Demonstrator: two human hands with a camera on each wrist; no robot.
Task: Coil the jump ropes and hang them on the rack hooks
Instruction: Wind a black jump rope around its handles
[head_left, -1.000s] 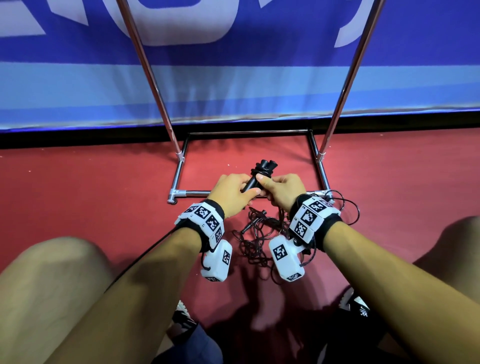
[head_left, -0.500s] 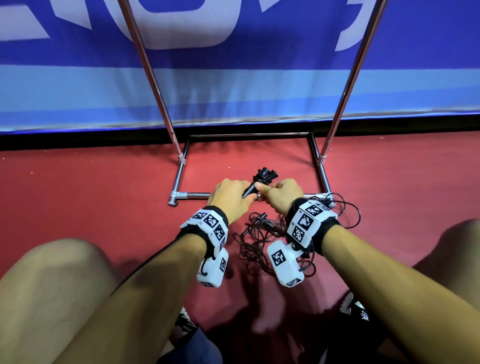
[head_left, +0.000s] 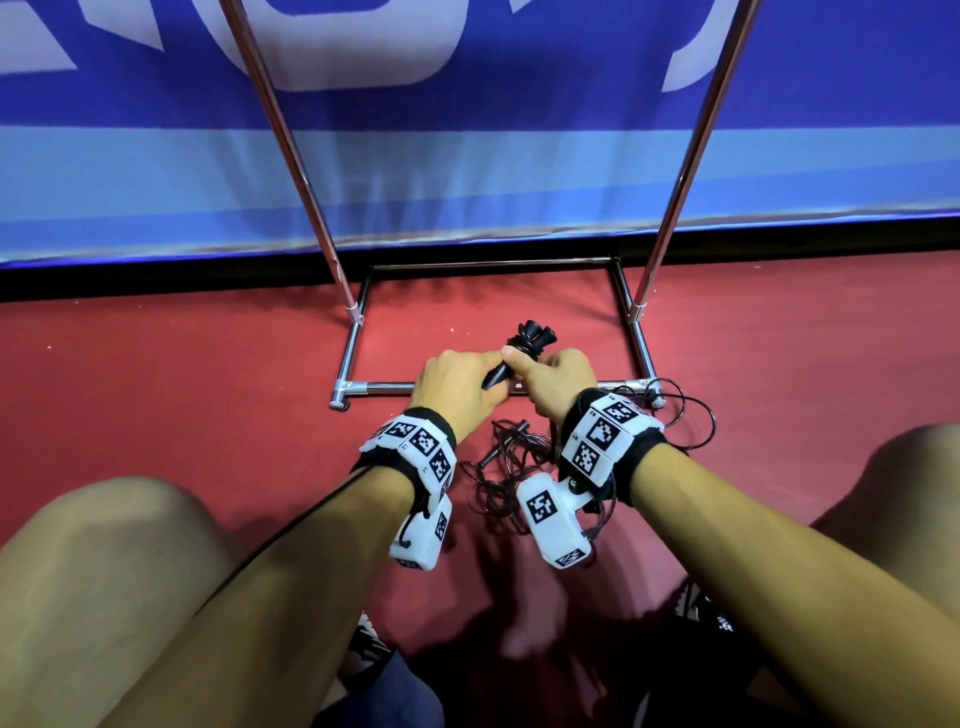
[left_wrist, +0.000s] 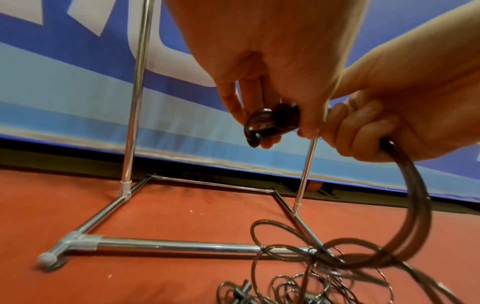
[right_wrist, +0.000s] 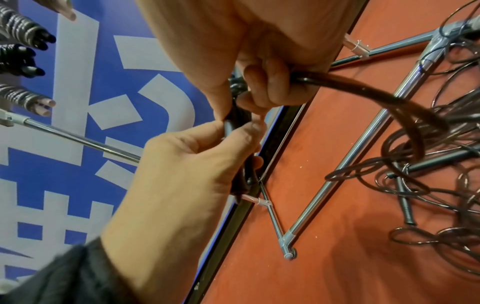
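Note:
A pair of black jump rope handles (head_left: 530, 338) points up and away between my hands, just in front of the rack base (head_left: 379, 387). My left hand (head_left: 485, 376) grips the handles (right_wrist: 237, 125) round their lower part. My right hand (head_left: 522, 364) holds the same rope, its fingers curled round a thick bundle of dark cord (right_wrist: 363, 92) while the thumb presses on the handles. From the right hand (left_wrist: 369, 131) that cord bundle (left_wrist: 413, 195) arcs down to the floor. Coiled ropes (right_wrist: 20, 26) hang on the rack at the top left of the right wrist view.
A tangle of loose ropes (head_left: 511, 473) with more handles lies on the red floor under my wrists. Two chrome rack poles (head_left: 296, 156) rise from the base in front of a blue banner (head_left: 467, 182). My knees flank the space on both sides.
Both hands have stayed on the handles in front of the rack base. The handles dipped slightly, then came back up, and my right thumb has shifted higher on them.

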